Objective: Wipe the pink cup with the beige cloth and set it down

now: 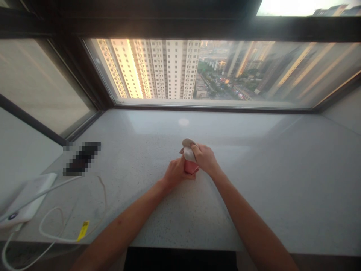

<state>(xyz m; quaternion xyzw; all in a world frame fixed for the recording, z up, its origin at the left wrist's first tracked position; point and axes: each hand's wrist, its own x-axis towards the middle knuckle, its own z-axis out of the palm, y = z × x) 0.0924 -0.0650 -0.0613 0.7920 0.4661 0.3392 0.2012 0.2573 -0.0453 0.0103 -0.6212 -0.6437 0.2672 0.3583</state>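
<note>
Over the middle of a pale speckled windowsill [180, 218], both hands meet at a small red object [190, 167], perhaps a box or case; its exact kind is hard to make out. My left hand [176, 171] is closed around its left side and underside. A beige-grey cloth [189, 150] covers the top of the red object. My right hand [204, 156] pinches that cloth from the right, thumb pressed on it. The fingers of both hands are partly hidden behind the cloth and the red object.
On the left lie a white power bank [34, 195], a white cable [56, 238] with a yellow tag [83, 230], and a dark pixelated item [83, 158]. A dark window frame [197, 108] borders the sill's far edge; tall buildings [158, 69] stand outside.
</note>
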